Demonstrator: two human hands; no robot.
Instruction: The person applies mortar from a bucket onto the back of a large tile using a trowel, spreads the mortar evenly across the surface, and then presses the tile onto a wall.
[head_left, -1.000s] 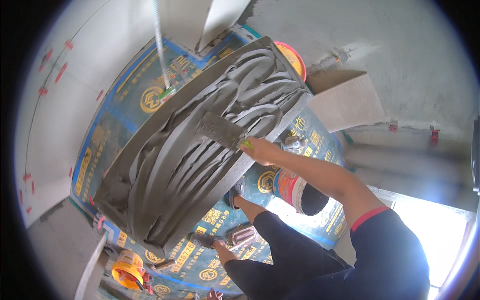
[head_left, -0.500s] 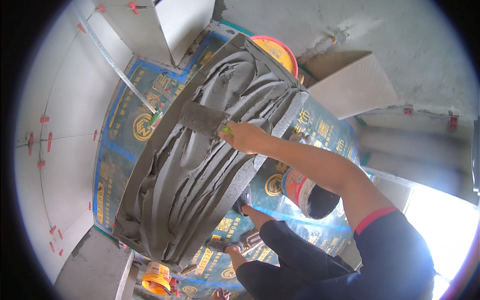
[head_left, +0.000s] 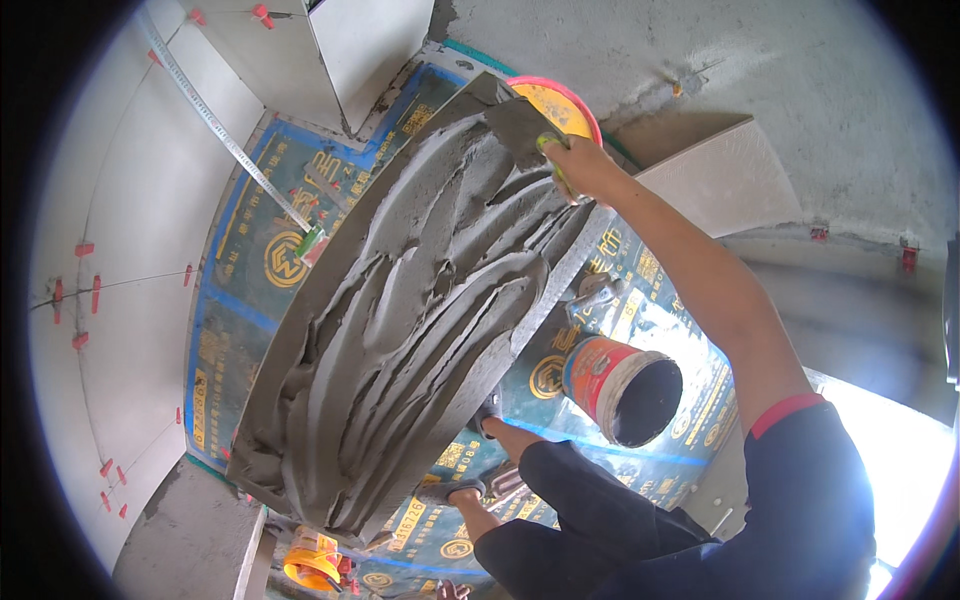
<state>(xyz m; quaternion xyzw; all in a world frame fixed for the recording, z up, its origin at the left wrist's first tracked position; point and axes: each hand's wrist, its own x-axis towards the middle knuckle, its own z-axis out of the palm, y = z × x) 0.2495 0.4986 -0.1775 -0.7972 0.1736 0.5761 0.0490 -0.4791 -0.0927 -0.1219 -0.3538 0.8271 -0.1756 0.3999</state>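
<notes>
My right hand (head_left: 585,168) is closed round the green handle of a trowel (head_left: 518,135). The trowel's grey blade lies on wet mortar near the far end of a long slab (head_left: 574,262). Thick grey mortar (head_left: 400,300) coats most of the slab in uneven ridges, with a barer strip along the edge closest to my legs. Only the fingers of my left hand (head_left: 452,590) show at the bottom edge of the picture; they look loosely apart, with nothing visible in them.
A mortar-stained bucket (head_left: 600,385) stands right of the slab, and a yellow tub with a red rim (head_left: 560,100) behind it. A small yellow bucket (head_left: 312,560) sits at lower left. A tape measure (head_left: 312,242) extends to the tiled wall (head_left: 140,190). A tile (head_left: 725,185) leans at right.
My right hand has carried the trowel away from me to the slab's far right end. Smoothed mortar now shows where the blade was. My left fingers have shifted slightly right.
</notes>
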